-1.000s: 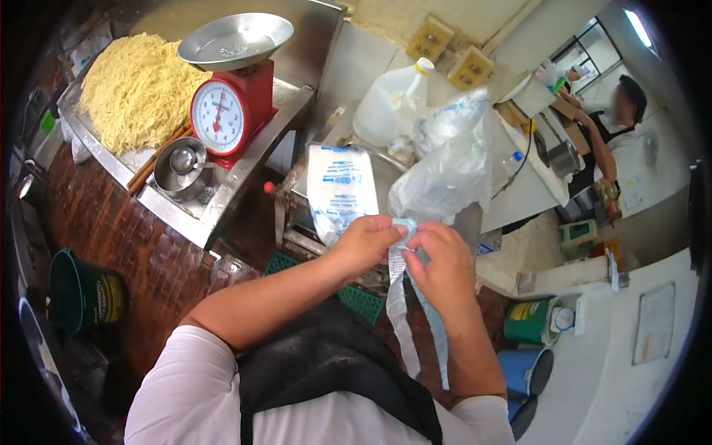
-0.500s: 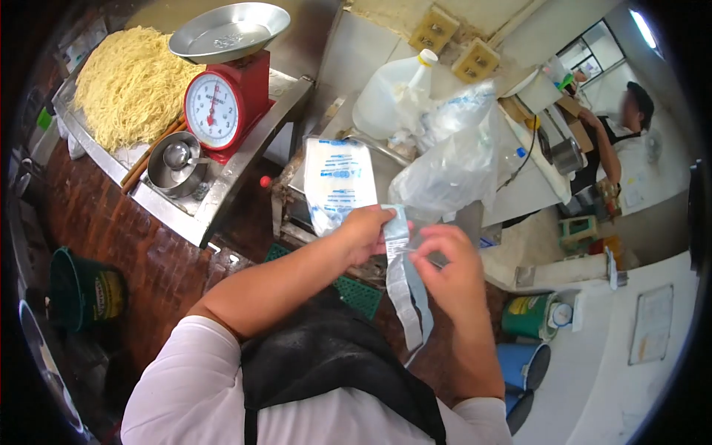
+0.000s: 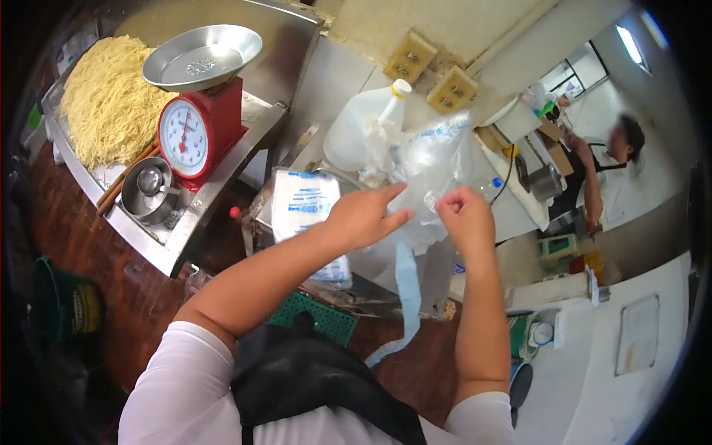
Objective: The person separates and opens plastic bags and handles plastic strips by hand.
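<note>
Bare hands with a pale blue strip (image 3: 408, 289), placed relative to the red scale (image 3: 215, 126) on the steel tabletop (image 3: 159, 248). The strip hangs to the right of the scale and lower than it. The left hand (image 3: 371, 215), right of the scale, has a wide grip, thumb and forefinger spread apart. The right hand (image 3: 469, 219), farther right of the scale, has a narrow grip, fingertips pinched on a printed white tab (image 3: 431, 200); whether tab and strip join cannot be told. Noodles (image 3: 111, 107) are heaped left of the scale; a metal bowl (image 3: 141, 211) stands just beside its base. Right of the scale are a printed package (image 3: 305, 200), a translucent jug (image 3: 356, 137) and, farthest, a plastic bag (image 3: 437, 144)
</note>
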Demonstrator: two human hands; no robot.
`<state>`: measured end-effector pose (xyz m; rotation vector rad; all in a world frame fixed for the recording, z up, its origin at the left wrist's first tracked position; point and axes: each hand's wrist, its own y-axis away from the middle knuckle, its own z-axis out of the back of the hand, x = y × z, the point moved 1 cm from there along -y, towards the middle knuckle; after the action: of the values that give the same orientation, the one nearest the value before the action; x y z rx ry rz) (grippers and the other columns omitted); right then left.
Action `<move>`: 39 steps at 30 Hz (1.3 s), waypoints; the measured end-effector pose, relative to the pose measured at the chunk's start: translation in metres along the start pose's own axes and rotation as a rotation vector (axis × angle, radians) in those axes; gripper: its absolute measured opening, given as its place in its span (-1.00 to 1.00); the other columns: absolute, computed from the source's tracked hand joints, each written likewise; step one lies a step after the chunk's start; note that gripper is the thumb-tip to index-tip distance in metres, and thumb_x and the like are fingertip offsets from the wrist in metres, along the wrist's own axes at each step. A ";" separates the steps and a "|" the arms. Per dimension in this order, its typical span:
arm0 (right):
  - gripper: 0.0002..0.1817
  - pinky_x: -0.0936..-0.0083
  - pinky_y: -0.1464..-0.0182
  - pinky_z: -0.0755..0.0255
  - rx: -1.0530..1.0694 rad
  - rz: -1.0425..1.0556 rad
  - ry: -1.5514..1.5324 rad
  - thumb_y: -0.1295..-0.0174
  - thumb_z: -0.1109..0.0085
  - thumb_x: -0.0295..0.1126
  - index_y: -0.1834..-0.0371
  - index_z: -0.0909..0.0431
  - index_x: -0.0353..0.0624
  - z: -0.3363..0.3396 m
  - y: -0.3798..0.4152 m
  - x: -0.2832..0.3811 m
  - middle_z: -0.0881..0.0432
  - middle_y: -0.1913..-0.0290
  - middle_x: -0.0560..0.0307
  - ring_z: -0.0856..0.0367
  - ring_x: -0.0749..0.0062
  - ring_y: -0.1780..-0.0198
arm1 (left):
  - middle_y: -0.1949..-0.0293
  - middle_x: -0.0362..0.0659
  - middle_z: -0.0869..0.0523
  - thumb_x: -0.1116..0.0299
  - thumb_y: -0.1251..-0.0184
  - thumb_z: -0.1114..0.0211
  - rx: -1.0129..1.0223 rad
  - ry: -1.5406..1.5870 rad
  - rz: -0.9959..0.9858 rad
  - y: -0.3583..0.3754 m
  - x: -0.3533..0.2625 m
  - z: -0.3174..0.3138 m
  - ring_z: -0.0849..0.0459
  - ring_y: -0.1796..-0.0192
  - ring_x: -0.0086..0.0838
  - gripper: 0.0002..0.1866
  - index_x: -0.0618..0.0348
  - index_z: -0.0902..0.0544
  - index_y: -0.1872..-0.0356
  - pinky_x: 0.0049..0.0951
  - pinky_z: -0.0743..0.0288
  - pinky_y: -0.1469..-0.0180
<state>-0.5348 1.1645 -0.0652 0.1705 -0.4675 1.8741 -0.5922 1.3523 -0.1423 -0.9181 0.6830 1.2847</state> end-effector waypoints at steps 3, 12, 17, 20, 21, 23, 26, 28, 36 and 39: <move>-0.84 0.34 0.32 -0.46 -0.088 0.037 0.130 -0.06 -0.37 -0.31 0.37 -0.62 -0.10 -0.004 0.003 0.000 -0.59 0.43 0.13 -0.59 0.24 0.40 | 0.09 0.17 -0.69 -0.17 -0.04 -0.40 -0.101 0.011 -0.129 -0.039 0.001 -0.009 -0.67 0.03 0.02 -0.16 0.22 -0.48 -0.25 -0.11 -0.54 0.03; -0.62 0.26 0.18 -0.47 -0.346 0.134 -0.065 0.00 -0.44 -0.35 0.10 -0.54 -0.11 -0.016 0.015 -0.020 -0.58 0.28 0.10 -0.59 0.18 0.24 | -0.09 0.07 -0.67 0.05 0.09 -0.57 0.091 0.285 -0.126 -0.099 0.031 -0.043 -0.64 -0.14 -0.24 -0.19 0.27 -0.55 -0.21 -0.35 -0.42 -0.22; -0.49 0.25 -0.05 -0.45 -0.595 0.333 0.079 0.07 -0.50 -0.39 0.03 -0.52 -0.23 -0.007 0.002 -0.041 -0.58 0.03 -0.11 -0.57 0.03 -0.01 | -0.08 0.01 -0.68 0.19 0.07 -0.59 0.155 0.449 -0.078 -0.096 0.023 -0.041 -0.61 -0.13 -0.34 -0.26 0.29 -0.56 -0.19 -0.38 -0.38 -0.25; -0.45 0.26 -0.09 -0.44 -0.466 0.192 -0.168 0.07 -0.50 -0.39 -0.03 -0.51 -0.23 -0.018 0.001 -0.059 -0.59 -0.02 -0.14 -0.57 0.02 -0.06 | -0.10 0.03 -0.66 0.21 0.07 -0.60 0.151 0.487 -0.067 -0.098 0.038 -0.054 -0.59 -0.17 -0.33 -0.22 0.32 -0.52 -0.22 -0.38 -0.36 -0.28; -0.45 0.26 -0.10 -0.44 -0.466 0.196 -0.216 0.06 -0.50 -0.39 -0.04 -0.51 -0.24 -0.022 0.001 -0.060 -0.59 -0.02 -0.13 -0.58 0.04 -0.06 | -0.11 0.04 -0.66 0.21 0.07 -0.61 0.137 0.486 -0.065 -0.098 0.040 -0.055 -0.58 -0.19 -0.32 -0.21 0.33 -0.51 -0.23 -0.38 -0.36 -0.29; -0.45 0.26 -0.11 -0.43 -0.463 0.193 -0.305 0.04 -0.49 -0.39 -0.05 -0.51 -0.24 -0.027 0.007 -0.060 -0.59 -0.03 -0.10 -0.58 0.07 -0.06 | -0.14 0.07 -0.64 0.19 0.08 -0.61 0.135 0.439 -0.045 -0.094 0.044 -0.058 -0.56 -0.23 -0.28 -0.18 0.34 -0.49 -0.24 -0.37 -0.34 -0.31; -0.43 0.29 -0.14 -0.42 -0.426 0.124 -0.192 0.01 -0.49 -0.37 -0.10 -0.50 -0.26 -0.028 0.005 -0.059 -0.60 -0.04 -0.06 -0.58 0.15 -0.07 | -0.17 0.11 -0.61 0.16 0.09 -0.62 0.114 0.402 -0.044 -0.088 0.046 -0.055 -0.55 -0.26 -0.24 -0.15 0.34 -0.48 -0.25 -0.34 -0.34 -0.33; -0.42 0.31 -0.14 -0.42 -0.420 0.117 -0.248 -0.01 -0.49 -0.35 -0.12 -0.50 -0.27 -0.028 0.008 -0.056 -0.59 -0.06 -0.04 -0.57 0.19 -0.07 | -0.16 0.12 -0.61 0.10 0.06 -0.61 0.069 0.342 -0.022 -0.076 0.048 -0.047 -0.55 -0.26 -0.21 -0.16 0.33 -0.48 -0.25 -0.32 -0.35 -0.33; -0.46 0.39 -0.22 -0.30 -0.634 0.196 -0.348 -0.15 -0.36 -0.45 -0.21 -0.43 -0.30 -0.021 0.054 -0.035 -0.55 -0.14 -0.02 -0.48 0.33 -0.17 | 0.21 0.06 -0.75 -0.01 -0.32 -0.24 0.246 0.942 0.148 0.037 0.042 0.069 -0.73 0.17 -0.36 -0.37 0.35 -0.51 -0.21 -0.44 -0.57 0.14; -0.73 0.48 -0.09 -0.39 -0.516 0.220 -0.594 -0.21 -0.27 -0.53 0.02 -0.58 -0.29 -0.027 0.086 -0.012 -0.63 0.02 0.01 -0.56 0.38 0.01 | 0.43 0.07 -0.73 -0.12 -0.39 -0.07 0.157 1.126 -0.148 0.122 0.069 0.116 -0.70 0.56 -0.35 -0.27 0.50 -0.47 -0.17 -0.54 -0.52 0.51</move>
<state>-0.6079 1.1405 -0.1142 0.3391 -1.4035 1.8289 -0.7075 1.4912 -0.1671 -1.5132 1.5135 0.4731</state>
